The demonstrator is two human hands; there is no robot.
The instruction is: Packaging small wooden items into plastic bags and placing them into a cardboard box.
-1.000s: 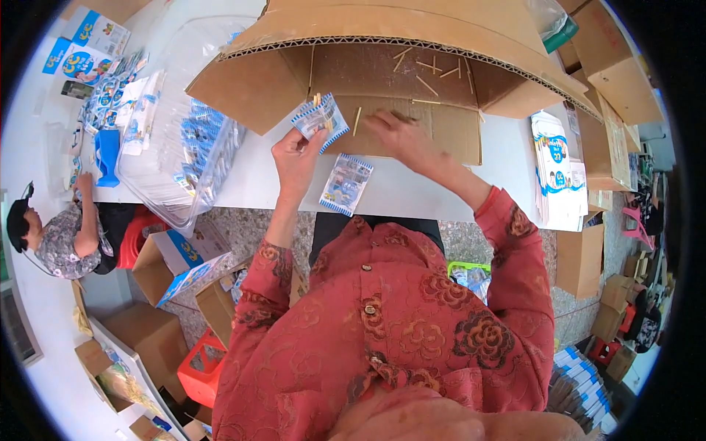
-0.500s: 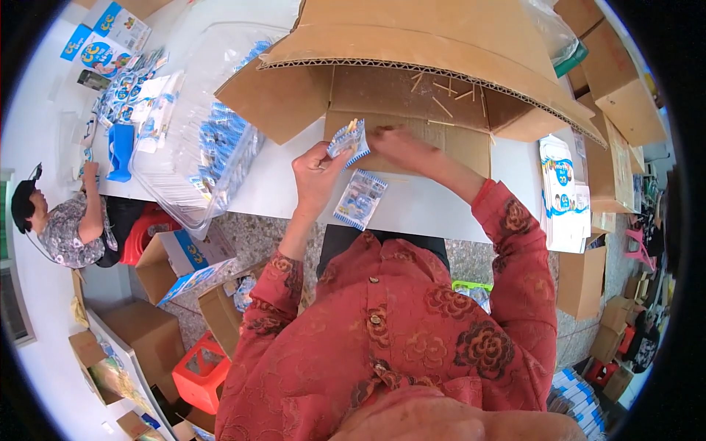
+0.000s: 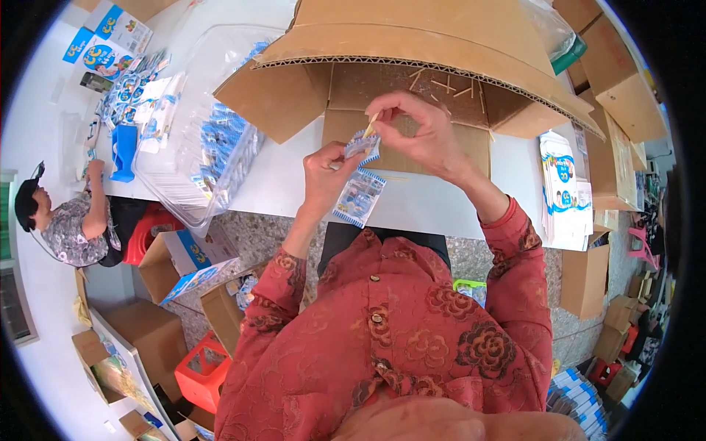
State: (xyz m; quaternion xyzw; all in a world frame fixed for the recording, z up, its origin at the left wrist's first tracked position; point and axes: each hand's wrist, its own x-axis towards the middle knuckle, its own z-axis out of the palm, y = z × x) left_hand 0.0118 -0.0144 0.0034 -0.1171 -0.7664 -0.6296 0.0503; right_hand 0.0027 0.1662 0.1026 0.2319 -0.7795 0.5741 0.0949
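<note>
My left hand [image 3: 323, 175] is closed on a small blue-and-white packet [image 3: 368, 149], its torn top facing up and away from me. Thumb and finger of my right hand [image 3: 423, 138] pinch thin pale sticks [image 3: 371, 126] at the packet's mouth; how many is hard to make out. Just below, near the table's front edge, a second blue-and-white packet [image 3: 359, 198] lies flat. A large cardboard box [image 3: 408, 40] lies open toward me beyond my hands, with several loose sticks [image 3: 445, 86] scattered inside it.
Left of my hands stands a clear plastic tub [image 3: 163, 184] holding many blue packets [image 3: 224, 143]. White-and-blue flat cartons [image 3: 559, 191] are stacked at the table's right end. At far left, another person [image 3: 73, 228] sits near a blue holder [image 3: 122, 153]. A red stool [image 3: 202, 373] is on the floor.
My right hand has come from the box's front flap back to the packet and now pinches at its mouth. My left hand has shifted slightly right and nearer with the packet.
</note>
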